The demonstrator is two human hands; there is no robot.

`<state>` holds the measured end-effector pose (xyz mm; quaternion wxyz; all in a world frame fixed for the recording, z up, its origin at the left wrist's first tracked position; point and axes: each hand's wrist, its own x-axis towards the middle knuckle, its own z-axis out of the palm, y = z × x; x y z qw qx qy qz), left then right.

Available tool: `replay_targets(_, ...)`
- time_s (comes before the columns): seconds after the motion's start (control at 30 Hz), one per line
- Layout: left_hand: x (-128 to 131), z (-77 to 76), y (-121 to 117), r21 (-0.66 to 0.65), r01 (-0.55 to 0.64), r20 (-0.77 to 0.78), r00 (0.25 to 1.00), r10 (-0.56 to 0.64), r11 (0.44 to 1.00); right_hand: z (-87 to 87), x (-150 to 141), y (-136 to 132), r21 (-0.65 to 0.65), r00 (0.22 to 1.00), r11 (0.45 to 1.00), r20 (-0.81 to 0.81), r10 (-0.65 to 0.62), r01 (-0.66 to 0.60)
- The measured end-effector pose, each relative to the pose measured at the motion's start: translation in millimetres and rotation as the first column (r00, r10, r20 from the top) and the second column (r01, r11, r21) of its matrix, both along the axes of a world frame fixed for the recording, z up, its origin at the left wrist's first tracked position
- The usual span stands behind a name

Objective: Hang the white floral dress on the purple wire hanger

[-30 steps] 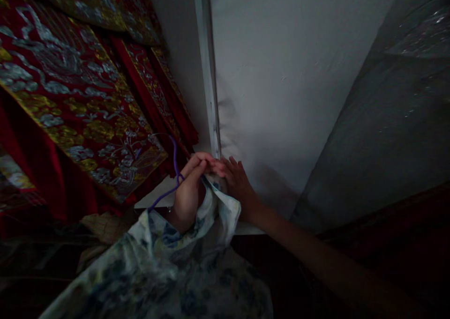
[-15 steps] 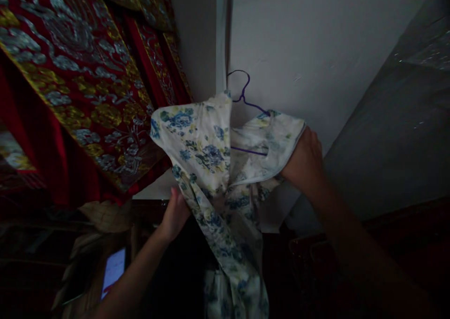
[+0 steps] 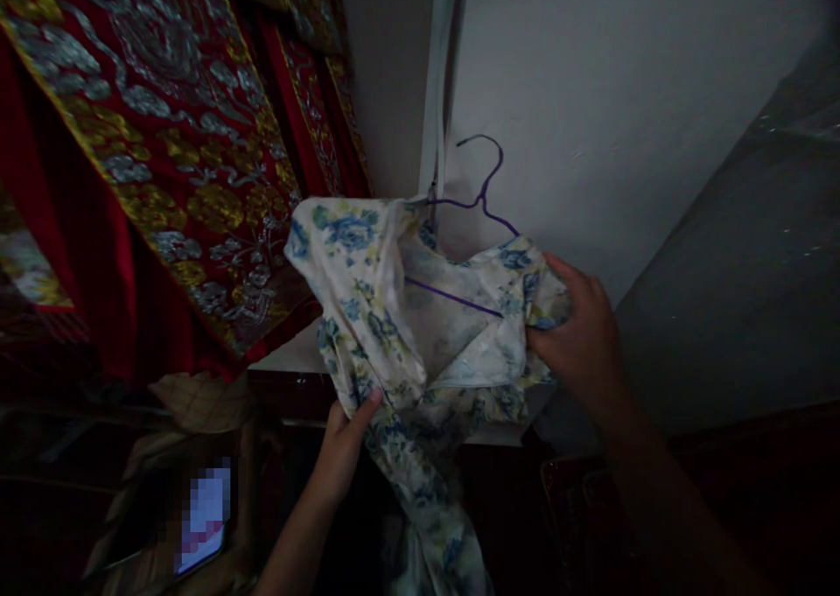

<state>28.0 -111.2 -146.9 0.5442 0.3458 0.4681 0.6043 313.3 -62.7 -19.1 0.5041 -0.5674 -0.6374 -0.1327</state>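
Observation:
A white floral dress (image 3: 358,290) with blue and yellow-green flowers is draped over a thin purple hanger (image 3: 482,198). The hanger's hook points up against the pale wall, and its lower bar shows through the open neckline. At the dress's left side, my left hand (image 3: 351,438) pinches the cloth below the shoulder, thumb on the front. My right hand (image 3: 581,325) grips the dress's right shoulder edge, thumb and fingers closed around the fabric. The dress's lower part hangs twisted and runs into the dark at the bottom.
A red robe (image 3: 197,176) with gold and silver embroidery hangs at the left. Below it, a lit phone (image 3: 205,517) lies on a wooden chair or stand. Behind the dress is a pale wall (image 3: 591,123) with a vertical strip; clear plastic sheeting shows at right.
My right hand has turned the right front panel back outward, opening the neckline. My left hand has moved up and right onto the cloth. The hanger appears farther right and more exposed.

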Motion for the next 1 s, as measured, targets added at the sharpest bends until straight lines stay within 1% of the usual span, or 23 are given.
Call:
replay_targets(0.07,1,10.4,2,0.031,0.061,-0.016,0.998,-0.061,0.998,7.4,7,8,-0.023,0.999,1.0,-0.053,-0.006,0.005)
replay_targets(0.13,4,18.3,3,0.045,0.095,-0.015,0.995,-0.094,0.994,15.8,6,13,-0.011,0.999,1.0,-0.042,-0.003,0.003)
replay_targets(0.2,9,20.6,3,0.017,0.044,-0.013,0.999,-0.044,0.999,23.3,-4,14,0.006,0.999,0.999,0.015,0.046,-0.046)
replay_targets(0.23,11,19.1,3,0.003,0.001,-0.018,1.0,-0.001,1.0,25.6,-11,12,-0.003,0.994,0.995,0.054,0.095,-0.095)
replay_targets(0.3,14,11.0,0,-0.014,-0.073,-0.042,0.996,0.073,0.997,25.6,-24,3,-0.062,0.965,0.974,0.135,0.224,-0.217)
replay_targets(0.37,15,-1.4,-5,-0.028,-0.105,-0.063,0.993,0.103,0.994,19.1,-34,-9,-0.129,0.93,0.945,0.181,0.319,-0.299)
replay_targets(0.4,15,-7.8,-8,-0.044,-0.111,-0.061,0.992,0.108,0.993,14.3,-35,-14,-0.142,0.926,0.941,0.184,0.331,-0.308)
replay_targets(0.43,15,-13.5,-11,-0.066,-0.117,-0.046,0.992,0.114,0.991,9.1,-34,-18,-0.138,0.934,0.947,0.174,0.313,-0.291)
replay_targets(0.47,15,-17.9,-14,-0.088,-0.123,-0.017,0.992,0.122,0.988,4.2,-31,-20,-0.119,0.951,0.961,0.156,0.265,-0.249)
replay_targets(0.53,16,-21.8,-18,-0.134,-0.121,0.057,0.99,0.129,0.984,-2.8,-18,-20,-0.064,0.987,0.991,0.107,0.121,-0.114)
replay_targets(0.6,16,-18.8,-18,-0.18,-0.099,0.091,0.989,0.117,0.979,-4.5,-3,-13,-0.038,0.999,0.999,0.045,-0.008,0.009)
replay_targets(0.67,18,-11.2,-14,-0.205,-0.084,0.074,0.992,0.101,0.975,-1.1,8,-4,-0.055,0.998,0.997,-0.008,-0.061,0.06)
replay_targets(0.77,21,-0.1,-8,-0.184,-0.078,0.04,0.995,0.086,0.98,9.8,7,7,-0.085,0.999,0.996,-0.024,-0.025,0.023)
replay_targets(0.83,22,1.8,-6,-0.149,-0.078,0.021,0.996,0.082,0.986,17.2,-2,8,-0.09,1.0,0.996,0.01,0.029,-0.028)
replay_targets(0.93,20,-6.5,-12,-0.117,-0.094,-0.006,0.996,0.094,0.989,20.9,-10,1,-0.059,0.992,0.993,0.071,0.107,-0.103)
replay_targets(1.0,17,-17.4,-20,-0.118,-0.112,-0.003,0.994,0.113,0.987,14.0,-7,-7,-0.014,0.979,0.984,0.1,0.178,-0.178)
